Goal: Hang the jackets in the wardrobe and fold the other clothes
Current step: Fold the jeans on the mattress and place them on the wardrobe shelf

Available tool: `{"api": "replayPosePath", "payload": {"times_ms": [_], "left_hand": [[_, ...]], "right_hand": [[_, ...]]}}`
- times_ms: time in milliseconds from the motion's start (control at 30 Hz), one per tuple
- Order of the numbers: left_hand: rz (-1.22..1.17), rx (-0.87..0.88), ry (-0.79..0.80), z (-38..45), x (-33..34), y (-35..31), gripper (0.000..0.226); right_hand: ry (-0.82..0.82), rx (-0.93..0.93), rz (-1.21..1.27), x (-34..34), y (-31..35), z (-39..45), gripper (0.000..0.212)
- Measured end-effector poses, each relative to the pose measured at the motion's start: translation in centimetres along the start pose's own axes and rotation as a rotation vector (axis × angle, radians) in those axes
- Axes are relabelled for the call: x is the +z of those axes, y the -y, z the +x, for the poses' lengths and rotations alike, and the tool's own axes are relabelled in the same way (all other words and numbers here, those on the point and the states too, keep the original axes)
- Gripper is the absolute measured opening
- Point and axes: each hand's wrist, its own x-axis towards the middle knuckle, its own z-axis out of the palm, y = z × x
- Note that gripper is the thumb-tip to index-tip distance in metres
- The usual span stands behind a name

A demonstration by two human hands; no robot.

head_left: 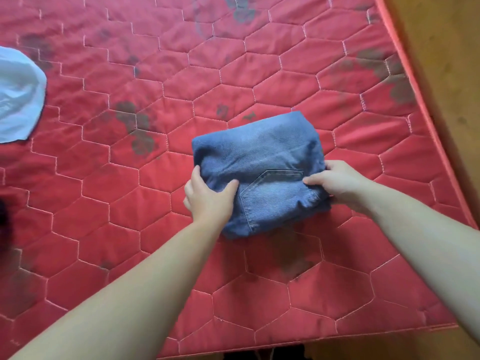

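Note:
A pair of blue jeans (259, 157) lies folded into a thick bundle on the red quilted mattress (130, 178), a back pocket showing on top. My left hand (207, 198) grips the bundle's left edge, thumb on top and fingers curled under it. My right hand (340, 183) grips the right edge the same way, fingers wrapped round the denim. Both forearms reach in from the bottom of the view.
A white garment (18, 94) lies at the mattress's left edge. A dark blurred shape (4, 224) shows at the far left. The mattress has dark stains; a wooden floor (441, 74) runs along its right side and near edge.

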Motion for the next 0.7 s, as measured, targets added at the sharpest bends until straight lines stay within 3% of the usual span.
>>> {"api": "replayPosePath", "payload": {"times_ms": [100, 200, 367, 567, 700], "left_hand": [[-0.137, -0.122, 0.035, 0.7, 0.5, 0.3, 0.090], [-0.246, -0.142, 0.096, 0.7, 0.7, 0.7, 0.073], [-0.403, -0.214, 0.153, 0.8, 0.8, 0.5, 0.067], [-0.495, -0.340, 0.325, 1.1, 0.3, 1.2, 0.063], [-0.513, -0.401, 0.493, 1.4, -0.7, 1.8, 0.069]], "right_hand": [[-0.244, -0.095, -0.471, 0.8, 1.0, 0.6, 0.013], [-0.339, -0.095, -0.406, 2.1, 0.8, 1.0, 0.043], [-0.203, -0.083, -0.254, 2.4, -0.1, 1.8, 0.075], [-0.091, -0.018, -0.111, 2.4, -1.2, 1.6, 0.056], [-0.023, 0.061, -0.046, 2.7, -2.2, 1.1, 0.066]]}}
